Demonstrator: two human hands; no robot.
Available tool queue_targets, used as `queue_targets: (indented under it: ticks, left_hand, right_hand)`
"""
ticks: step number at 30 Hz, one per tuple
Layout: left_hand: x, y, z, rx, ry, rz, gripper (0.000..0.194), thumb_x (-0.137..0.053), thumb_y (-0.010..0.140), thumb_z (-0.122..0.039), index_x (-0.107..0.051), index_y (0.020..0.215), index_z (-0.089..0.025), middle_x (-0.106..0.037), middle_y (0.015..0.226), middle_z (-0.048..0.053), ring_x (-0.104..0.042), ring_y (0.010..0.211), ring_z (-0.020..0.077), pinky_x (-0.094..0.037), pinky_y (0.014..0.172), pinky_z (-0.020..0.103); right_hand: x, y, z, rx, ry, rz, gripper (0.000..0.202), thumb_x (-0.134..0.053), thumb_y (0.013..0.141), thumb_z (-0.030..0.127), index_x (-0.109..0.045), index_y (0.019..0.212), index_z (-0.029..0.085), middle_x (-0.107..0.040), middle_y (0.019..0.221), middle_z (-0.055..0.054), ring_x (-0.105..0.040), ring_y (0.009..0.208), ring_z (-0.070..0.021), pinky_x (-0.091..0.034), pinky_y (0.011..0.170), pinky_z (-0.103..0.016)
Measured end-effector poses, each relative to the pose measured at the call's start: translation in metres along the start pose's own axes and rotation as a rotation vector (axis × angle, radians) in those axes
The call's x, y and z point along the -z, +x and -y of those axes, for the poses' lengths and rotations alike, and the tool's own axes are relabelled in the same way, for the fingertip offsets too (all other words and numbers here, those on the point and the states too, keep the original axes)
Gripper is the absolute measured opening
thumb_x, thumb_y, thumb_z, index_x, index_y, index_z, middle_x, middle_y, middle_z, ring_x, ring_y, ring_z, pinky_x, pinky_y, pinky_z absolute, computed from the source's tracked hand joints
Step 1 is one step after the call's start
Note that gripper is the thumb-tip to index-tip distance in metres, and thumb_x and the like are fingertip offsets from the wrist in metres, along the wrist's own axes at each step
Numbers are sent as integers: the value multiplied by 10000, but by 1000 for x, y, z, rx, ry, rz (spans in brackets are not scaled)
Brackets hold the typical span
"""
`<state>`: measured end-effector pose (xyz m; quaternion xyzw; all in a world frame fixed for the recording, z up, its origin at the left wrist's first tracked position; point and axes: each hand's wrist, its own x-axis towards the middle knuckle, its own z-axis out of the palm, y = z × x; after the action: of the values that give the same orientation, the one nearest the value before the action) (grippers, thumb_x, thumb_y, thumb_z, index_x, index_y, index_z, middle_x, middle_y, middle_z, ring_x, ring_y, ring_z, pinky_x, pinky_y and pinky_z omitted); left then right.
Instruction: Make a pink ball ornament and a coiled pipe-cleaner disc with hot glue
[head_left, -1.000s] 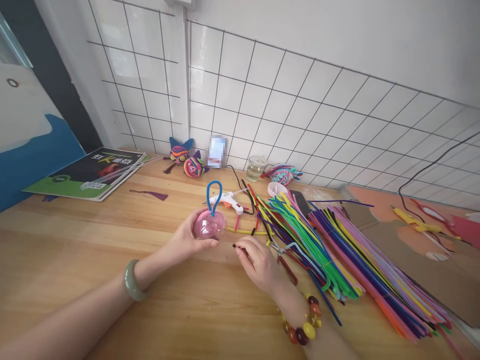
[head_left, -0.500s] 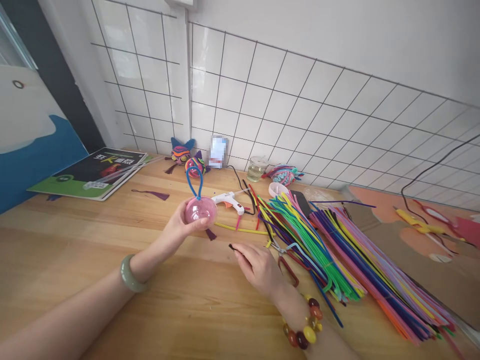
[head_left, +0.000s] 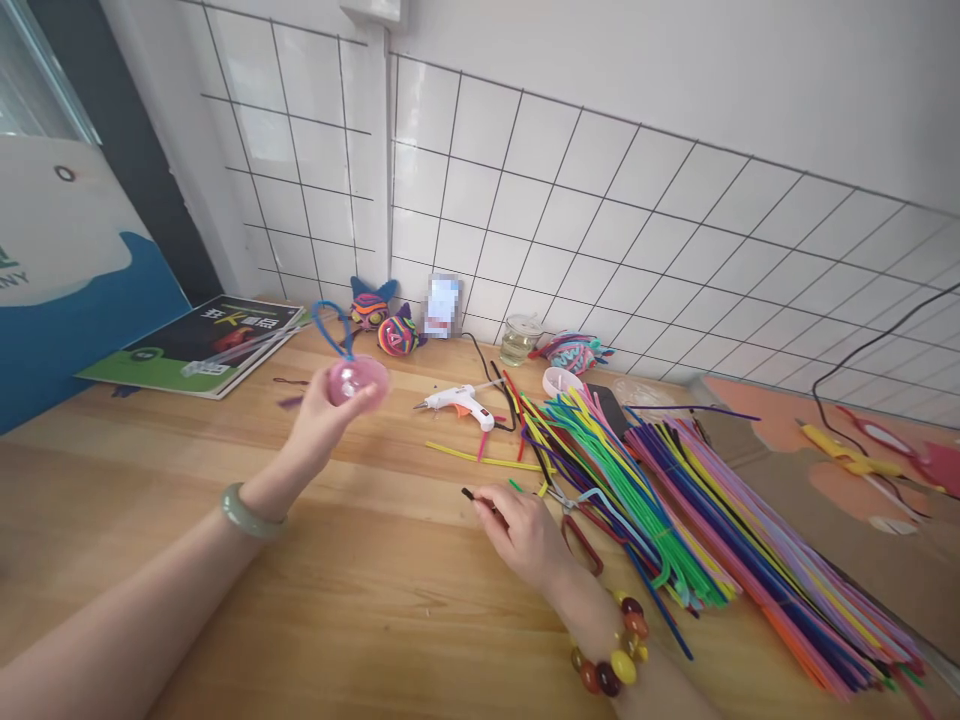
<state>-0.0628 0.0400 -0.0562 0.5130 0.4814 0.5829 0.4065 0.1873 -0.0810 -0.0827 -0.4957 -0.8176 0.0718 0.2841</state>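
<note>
The left hand is gripping a round, translucent pink plastic ball with a blue fuzzy-stem loop on top, above the pale wooden table. The right hand is pinching a short black piece; a white glue gun is lying beyond, between both hands.

Bright, soft light overall, w/ pale window upper L. Glare patches on wall tiles, L side; spec highlight on pink ball. Ball + L hand motion-blurred; R hand crisper. Shadows on table faint, diffuse. Phone scrn pixelated. Wide-angle stretch twd edges; far R soft, incl yellow glue gun.
</note>
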Motion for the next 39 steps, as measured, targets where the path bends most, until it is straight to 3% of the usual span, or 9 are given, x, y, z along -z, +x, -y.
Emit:
queue_targets:
  ticks: [4,7,18,26,34,39]
  left_hand:
    - [-12,-9,9,96,146,378,607,-705,581,-407,-487,1094,-166,-593,1058,86,-552,988,258,-445,835,361]
    - [-10,-9,14,121,214,572,634,-713,564,-414,-476,1097,-167,-599,1059,80,-557,986,254,-459,819,350]
    - [12,5,14,67,407,788,701,-718,564,-425,-403,1141,-180,-586,1065,89,-573,937,252,-473,746,330]
    - [18,7,17,27,428,829,736,-703,567,-445,-411,1189,-184,-586,1089,98,-564,958,261,-463,748,333]
    - [18,4,-1,21,510,791,628,-699,551,-439,-488,1084,-184,-614,977,72,-591,866,240,-469,698,317]
    - [21,11,-1,-65,564,630,653,-694,550,-424,-445,1113,-204,-586,1019,65,-580,881,228,-476,710,312]
  right_hand:
    - [1,-2,1,-36,-11,18,144,-411,865,200,-545,916,186,-656,730,-35,-607,626,-158,-394,561,-248]
    - [0,-2,1,-49,-6,29,139,-413,865,206,-542,911,186,-654,721,-26,-603,621,-149,-383,560,-235]
    - [-3,-2,0,-61,13,61,111,-409,867,216,-517,873,188,-631,682,-10,-578,590,-132,-363,547,-225]
    - [-1,-1,2,-98,1,102,118,-397,872,247,-498,855,189,-608,641,4,-559,556,-129,-336,523,-223]
    - [-1,-1,2,-104,3,104,111,-408,866,241,-507,851,193,-614,666,0,-551,566,-127,-343,533,-225]
    - [-1,-1,2,-108,10,109,104,-415,864,239,-507,847,193,-615,673,-3,-549,569,-129,-346,538,-228]
